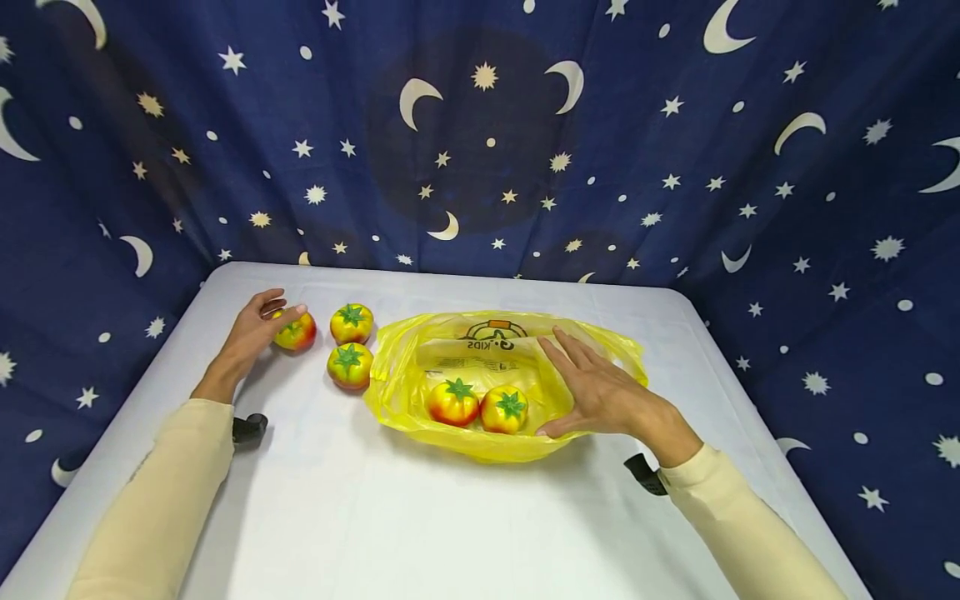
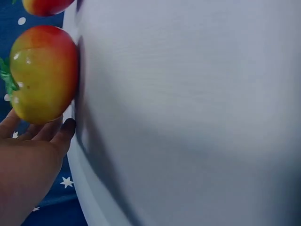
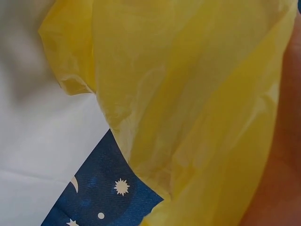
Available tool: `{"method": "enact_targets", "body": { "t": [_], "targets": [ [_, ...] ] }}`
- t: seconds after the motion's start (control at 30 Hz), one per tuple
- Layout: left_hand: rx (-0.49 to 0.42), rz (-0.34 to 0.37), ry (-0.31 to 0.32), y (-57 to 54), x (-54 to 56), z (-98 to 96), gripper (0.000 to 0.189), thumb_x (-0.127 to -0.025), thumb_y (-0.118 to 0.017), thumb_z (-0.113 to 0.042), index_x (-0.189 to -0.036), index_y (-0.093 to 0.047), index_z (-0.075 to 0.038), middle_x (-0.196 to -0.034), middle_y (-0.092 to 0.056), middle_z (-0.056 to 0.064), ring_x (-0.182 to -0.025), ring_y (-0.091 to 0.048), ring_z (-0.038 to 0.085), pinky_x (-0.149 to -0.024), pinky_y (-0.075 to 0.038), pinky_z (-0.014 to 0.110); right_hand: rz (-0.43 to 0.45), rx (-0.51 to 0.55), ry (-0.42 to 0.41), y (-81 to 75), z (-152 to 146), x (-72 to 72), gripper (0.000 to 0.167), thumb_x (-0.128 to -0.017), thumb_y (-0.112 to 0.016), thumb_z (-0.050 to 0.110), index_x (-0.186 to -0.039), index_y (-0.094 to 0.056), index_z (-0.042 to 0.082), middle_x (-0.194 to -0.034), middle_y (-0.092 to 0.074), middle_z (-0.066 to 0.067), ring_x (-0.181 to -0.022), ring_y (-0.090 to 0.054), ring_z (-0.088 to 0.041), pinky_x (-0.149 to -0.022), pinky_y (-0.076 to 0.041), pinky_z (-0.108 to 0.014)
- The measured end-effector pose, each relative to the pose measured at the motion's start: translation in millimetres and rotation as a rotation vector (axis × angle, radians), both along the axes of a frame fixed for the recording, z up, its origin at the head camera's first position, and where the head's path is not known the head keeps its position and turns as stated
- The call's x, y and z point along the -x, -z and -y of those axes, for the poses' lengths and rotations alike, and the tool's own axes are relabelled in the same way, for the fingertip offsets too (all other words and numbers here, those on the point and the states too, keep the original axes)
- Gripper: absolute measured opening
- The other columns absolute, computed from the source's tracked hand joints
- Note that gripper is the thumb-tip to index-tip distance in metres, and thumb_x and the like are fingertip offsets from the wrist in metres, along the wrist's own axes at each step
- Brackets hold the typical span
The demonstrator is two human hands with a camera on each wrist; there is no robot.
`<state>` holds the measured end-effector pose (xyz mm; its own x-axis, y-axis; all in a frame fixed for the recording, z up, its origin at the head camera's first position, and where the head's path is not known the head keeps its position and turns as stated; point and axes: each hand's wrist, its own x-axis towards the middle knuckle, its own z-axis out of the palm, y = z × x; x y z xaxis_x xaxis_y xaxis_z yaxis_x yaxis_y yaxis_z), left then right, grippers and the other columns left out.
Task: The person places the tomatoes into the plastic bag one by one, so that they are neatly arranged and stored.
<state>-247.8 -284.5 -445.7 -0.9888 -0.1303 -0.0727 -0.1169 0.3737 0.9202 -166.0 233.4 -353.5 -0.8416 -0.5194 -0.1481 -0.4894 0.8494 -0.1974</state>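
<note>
My left hand (image 1: 255, 329) is at the leftmost toy tomato (image 1: 298, 332), thumb stretched across its top in the head view. In the left wrist view the fingertips (image 2: 47, 131) lie against or just beside this red and yellow tomato (image 2: 44, 74); contact is hard to tell. Two more toy tomatoes, a far one (image 1: 351, 323) and a nearer one (image 1: 349, 366), sit left of a yellow plastic bag (image 1: 480, 450). Inside its wide mouth lie two tomatoes, one (image 1: 453, 402) beside another (image 1: 505, 409). My right hand (image 1: 600, 392) spreads its fingers at the bag's right side.
A white cloth covers the table (image 1: 360, 517). Dark blue curtain (image 1: 480, 167) with moons and stars hangs behind and at both sides. Black straps with small devices sit at the left wrist (image 1: 250, 429) and the right wrist (image 1: 645, 475).
</note>
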Motion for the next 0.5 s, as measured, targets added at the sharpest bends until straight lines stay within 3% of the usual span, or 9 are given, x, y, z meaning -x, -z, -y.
{"method": "enact_targets", "body": {
  "t": [0.27,0.5],
  "targets": [
    [0.072,0.042,0.006,16.5,-1.6,-1.9,0.102,-0.091,-0.073,-0.047,-0.161,-0.014,-0.003,-0.160,-0.022,0.030,-0.140,-0.030,0.047,-0.117,-0.025,0.059,0.007,0.010,-0.003,-0.4,1,-1.0,0.136,-0.065,-0.073,0.082,-0.164,-0.009,0.016,-0.168,0.001,-0.017,-0.150,-0.015,-0.045,-0.111,-0.025,-0.070],
    [0.121,0.067,0.035,17.7,-2.6,-5.0,0.104,-0.090,-0.076,-0.041,-0.161,-0.010,-0.004,-0.157,-0.023,0.032,-0.136,-0.033,0.049,-0.115,-0.028,0.061,-0.004,0.011,0.002,0.6,1,-1.5,0.135,-0.065,-0.074,0.082,-0.164,-0.008,0.017,-0.169,0.001,-0.016,-0.151,-0.015,-0.044,-0.110,-0.025,-0.071]
  ]
}}
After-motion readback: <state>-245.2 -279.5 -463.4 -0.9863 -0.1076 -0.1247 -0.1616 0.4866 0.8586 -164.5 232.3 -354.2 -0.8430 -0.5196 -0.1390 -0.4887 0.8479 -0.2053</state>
